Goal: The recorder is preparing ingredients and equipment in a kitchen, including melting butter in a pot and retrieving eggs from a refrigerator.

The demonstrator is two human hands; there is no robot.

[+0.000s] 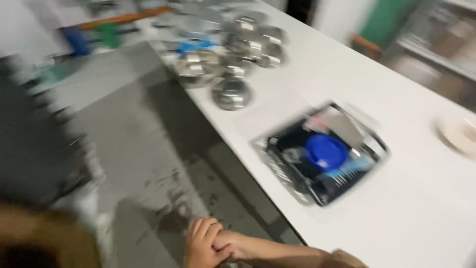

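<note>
Hands clasped below the long white table (396, 208).
Left hand (201, 245) wraps the right hand (230, 245), fingers closed; nearest, the black tray with blue disc (322, 154) lies askew on that table, blurred.

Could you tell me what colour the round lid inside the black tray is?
The round lid is bright blue, per the head view.

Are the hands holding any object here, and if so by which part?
No object is held. The left hand and right hand are clasped together over the floor, beside the white table, apart from the black tray.
</note>
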